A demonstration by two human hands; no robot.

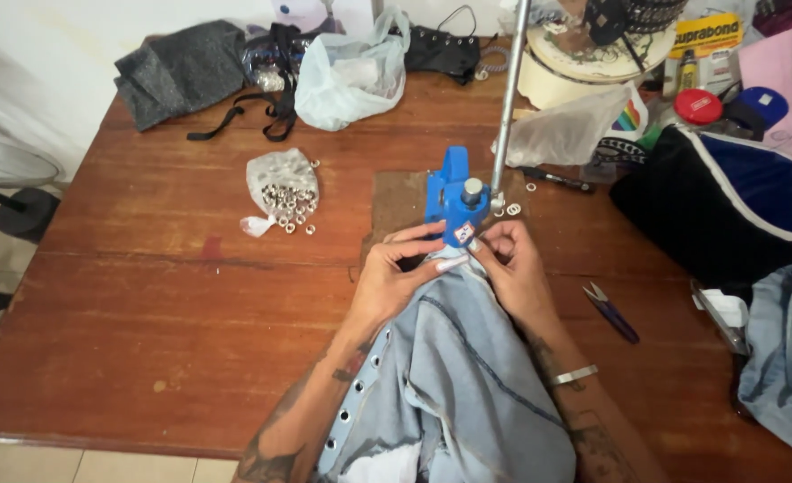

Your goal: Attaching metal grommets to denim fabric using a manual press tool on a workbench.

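Denim garment (467,376) edge under the blue press (454,201); lever top cut off

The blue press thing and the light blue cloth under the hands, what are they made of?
The blue press looks like painted metal: smooth, hard, with a shiny silver lever. The cloth looks like faded denim: soft folds, stitched seams, and a row of metal-looking eyelets. Both hands, left hand and right hand, pinch its edge.

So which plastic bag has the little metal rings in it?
The small clear bag lying alone left of the blue press, rings spilling beside it. The bigger white bag sits farther back.
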